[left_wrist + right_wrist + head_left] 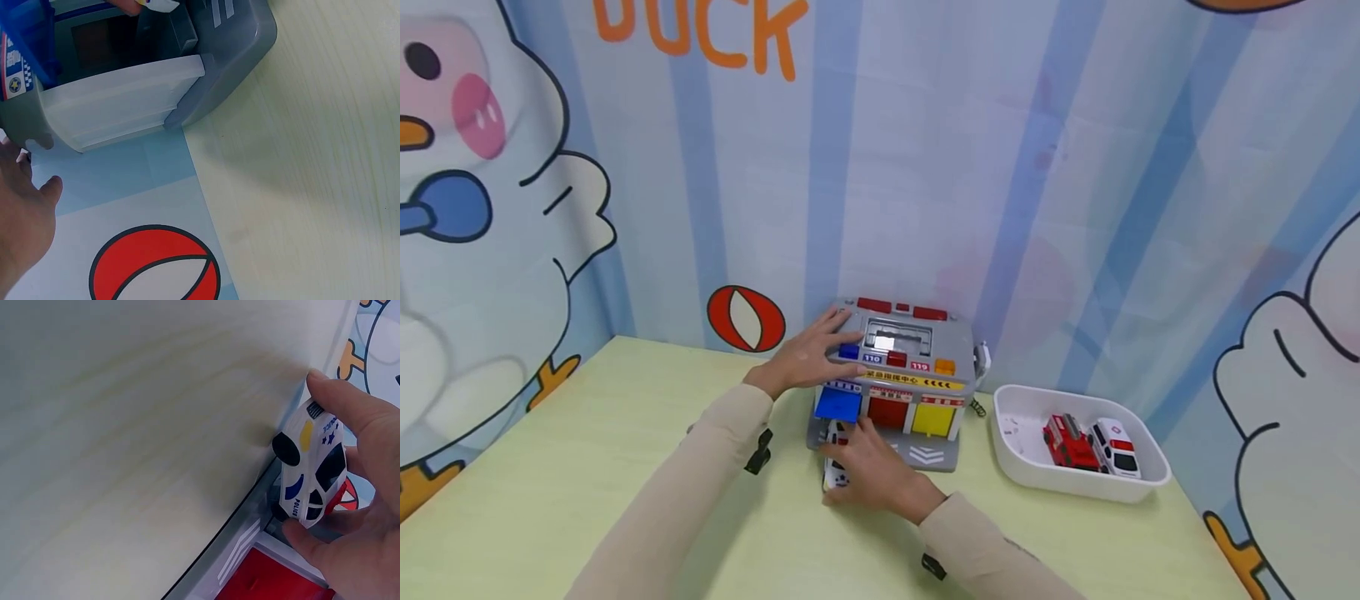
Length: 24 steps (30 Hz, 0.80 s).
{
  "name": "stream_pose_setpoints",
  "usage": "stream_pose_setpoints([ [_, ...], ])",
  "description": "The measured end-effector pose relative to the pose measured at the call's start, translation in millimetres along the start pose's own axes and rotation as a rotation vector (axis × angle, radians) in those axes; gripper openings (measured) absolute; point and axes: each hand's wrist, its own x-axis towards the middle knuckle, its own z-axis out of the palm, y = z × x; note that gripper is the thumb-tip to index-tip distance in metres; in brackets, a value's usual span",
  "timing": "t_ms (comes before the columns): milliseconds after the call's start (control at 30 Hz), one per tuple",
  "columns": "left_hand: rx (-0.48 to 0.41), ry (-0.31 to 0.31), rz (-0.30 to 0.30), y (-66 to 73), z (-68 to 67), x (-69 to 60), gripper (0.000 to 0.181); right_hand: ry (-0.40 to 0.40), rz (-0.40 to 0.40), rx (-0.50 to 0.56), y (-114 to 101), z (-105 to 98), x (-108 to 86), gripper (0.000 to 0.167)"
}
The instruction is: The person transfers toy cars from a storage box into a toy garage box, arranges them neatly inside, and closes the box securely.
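Observation:
A grey toy emergency station (958, 337) stands on the table against the curtain. Its blue left door (838, 406) is swung up, while the red door (887, 412) and yellow door (933, 420) are down. My left hand (808, 354) rests on the left side of the roof, fingers extended by the blue button. With thumb and fingers, my right hand (880, 471) grips a white toy police car (312, 465) by its two ends. The car is at the front of the left bay, above the grey ramp; the hand partly hides it in the head view.
Right of the station is a white plastic tray (1026, 477) holding a red toy fire truck (1070, 442) and a white toy ambulance (1116, 447). A striped curtain (917, 167) with duck prints backs the pale yellow-green table (760, 533).

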Motion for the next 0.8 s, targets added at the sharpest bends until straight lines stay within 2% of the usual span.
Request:
stream_pose_setpoints([
  [400, -0.012, 0.005, 0.000, -0.9, -1.2, 1.9, 0.076, 0.024, -0.029, -0.003, -2.4, 0.5, 7.2, 0.061],
  [633, -0.010, 0.000, -0.005, -0.9, -0.6, 1.4, 0.077, 0.037, -0.017, -0.006, -2.6, 2.8, 8.6, 0.059],
  [800, -0.015, -0.001, 0.002, -0.3, -1.2, 0.3, 0.077, 0.069, -0.020, -0.046, -0.9, 7.1, 10.6, 0.060],
])
